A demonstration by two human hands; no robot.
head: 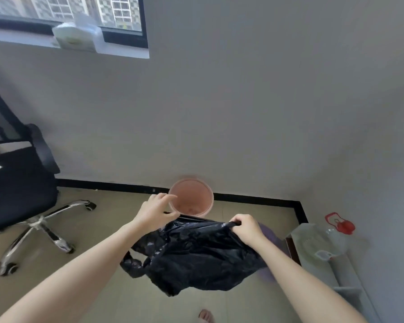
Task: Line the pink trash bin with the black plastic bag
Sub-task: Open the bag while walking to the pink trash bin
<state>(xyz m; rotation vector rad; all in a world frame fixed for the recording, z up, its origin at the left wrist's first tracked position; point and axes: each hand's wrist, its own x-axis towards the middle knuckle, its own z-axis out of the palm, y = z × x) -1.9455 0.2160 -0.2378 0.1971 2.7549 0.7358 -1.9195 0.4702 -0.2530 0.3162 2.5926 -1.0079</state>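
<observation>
1. The bag [196, 257] is thin black film, so I judge it very light, limp and a little slippery; it should crumple rather than hold any shape, and a hard tug could tear it.
2. It hangs in the air in front of the bin [191, 198], nearer the person, with its top edge stretched between the 2 hands and the body sagging below. A loose handle loop dangles at its lower left.
3. The bin stands open and unlined on the floor against the wall, beyond the bag.
4. The best hold, I think, is the mouth edge at 2 opposite spots, so the opening can be spread wider than the bin's rim.
5. The left hand [155, 212] pinches the left end of the top edge between thumb and fingers; its index finger is lifted toward the bin's near rim.
6. The right hand [247, 227] is clenched on the right end of the edge, knuckles up, with film bunched under the fingers.
7. Both forearms reach forward and down toward the bin, wrists roughly level.
</observation>
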